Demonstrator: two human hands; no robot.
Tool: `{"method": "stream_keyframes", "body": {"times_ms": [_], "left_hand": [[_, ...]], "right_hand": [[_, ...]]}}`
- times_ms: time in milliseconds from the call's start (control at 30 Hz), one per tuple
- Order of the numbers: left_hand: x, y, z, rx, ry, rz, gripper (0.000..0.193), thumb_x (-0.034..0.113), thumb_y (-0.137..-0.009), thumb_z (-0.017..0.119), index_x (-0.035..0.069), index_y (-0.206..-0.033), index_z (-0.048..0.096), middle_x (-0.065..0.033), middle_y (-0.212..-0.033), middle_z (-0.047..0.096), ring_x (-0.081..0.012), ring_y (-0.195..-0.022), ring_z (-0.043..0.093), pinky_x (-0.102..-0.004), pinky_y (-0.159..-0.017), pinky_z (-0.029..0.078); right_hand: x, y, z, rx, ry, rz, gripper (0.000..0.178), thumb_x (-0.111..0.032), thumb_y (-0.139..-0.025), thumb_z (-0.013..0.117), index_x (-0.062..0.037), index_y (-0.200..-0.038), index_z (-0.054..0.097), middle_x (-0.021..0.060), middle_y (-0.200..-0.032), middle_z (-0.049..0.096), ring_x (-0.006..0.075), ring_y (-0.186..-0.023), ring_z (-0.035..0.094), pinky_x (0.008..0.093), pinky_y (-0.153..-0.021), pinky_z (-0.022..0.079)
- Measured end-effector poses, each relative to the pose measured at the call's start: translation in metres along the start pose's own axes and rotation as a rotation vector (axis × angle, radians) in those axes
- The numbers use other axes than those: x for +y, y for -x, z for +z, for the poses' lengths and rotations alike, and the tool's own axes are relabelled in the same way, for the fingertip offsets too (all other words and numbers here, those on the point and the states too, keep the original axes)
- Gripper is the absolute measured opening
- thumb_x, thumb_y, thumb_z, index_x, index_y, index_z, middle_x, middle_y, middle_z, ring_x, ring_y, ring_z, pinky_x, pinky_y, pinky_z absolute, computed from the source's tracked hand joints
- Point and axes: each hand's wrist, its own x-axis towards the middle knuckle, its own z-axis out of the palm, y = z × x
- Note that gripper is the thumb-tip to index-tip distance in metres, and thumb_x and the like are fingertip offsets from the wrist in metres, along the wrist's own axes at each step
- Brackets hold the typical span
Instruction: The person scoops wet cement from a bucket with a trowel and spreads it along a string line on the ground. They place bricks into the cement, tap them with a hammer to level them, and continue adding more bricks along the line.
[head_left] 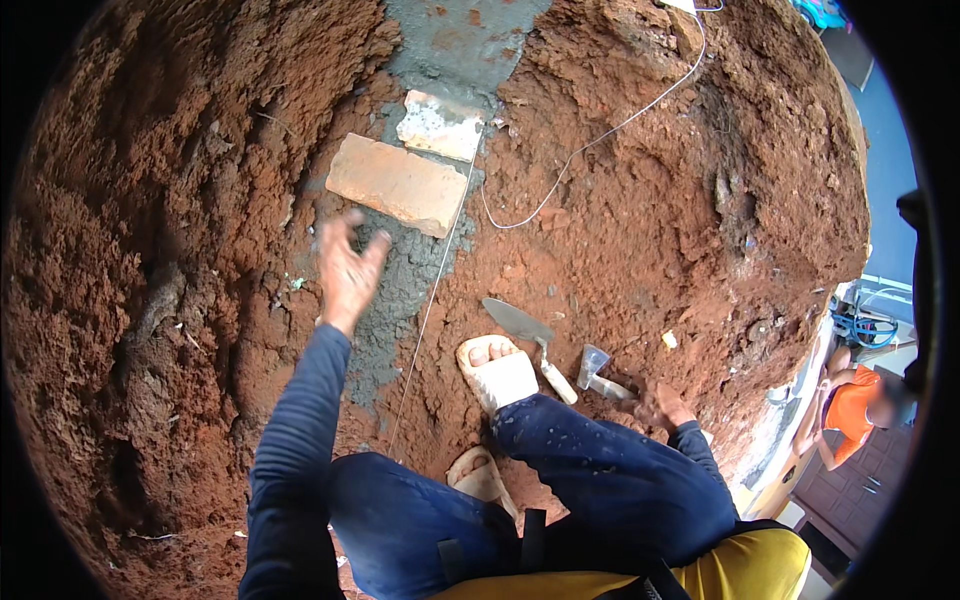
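Note:
My left hand (350, 272) has its fingers spread and holds nothing. It is just below an orange-brown brick (397, 184), over wet grey mortar (398, 275). Beyond that brick lies a shorter, whitish-faced brick (441, 126). A taut string (432, 295) runs past the right ends of the bricks. My right hand (665, 405) is low beside my right knee, at the handle end of a small hatchet (595, 368). Its fingers are blurred, so their grip on the handle is unclear. A trowel (523, 324) with a pale handle lies left of the hatchet.
Rough red earth (200, 240) rises on both sides of the mortar strip. A smooth grey mortar bed (465, 40) continues at the far end. A loose white cord (600, 140) curves over the soil. At far right is a person in an orange shirt (850, 415).

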Motion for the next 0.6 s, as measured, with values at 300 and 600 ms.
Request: {"method": "stream_keyframes", "body": {"times_ms": [300, 600], "left_hand": [[-0.007, -0.101, -0.009, -0.019, -0.079, -0.090, 0.117, 0.050, -0.076, 0.091, -0.008, -0.160, 0.035, -0.0316, -0.160, 0.044, -0.0433, -0.148, 0.046, -0.0440, -0.125, 0.036], [0.001, -0.104, 0.003, -0.082, -0.285, -0.171, 0.131, 0.053, -0.061, 0.100, -0.007, -0.159, 0.037, -0.0274, -0.152, 0.048, -0.0441, -0.145, 0.044, -0.0480, -0.121, 0.041]], "right_hand": [[-0.125, 0.019, -0.045, -0.055, -0.948, 0.086, 0.056, -0.028, -0.099, 0.076, -0.0034, -0.145, 0.056, 0.0036, -0.092, 0.067, 0.0117, -0.077, 0.066, 0.0281, -0.064, 0.057], [-0.193, -0.045, -0.049, 0.336, -0.426, -0.241, 0.062, -0.039, -0.105, 0.061, -0.0062, -0.155, 0.044, 0.0187, -0.127, 0.068, 0.0314, -0.111, 0.070, 0.0452, -0.098, 0.055]]}}
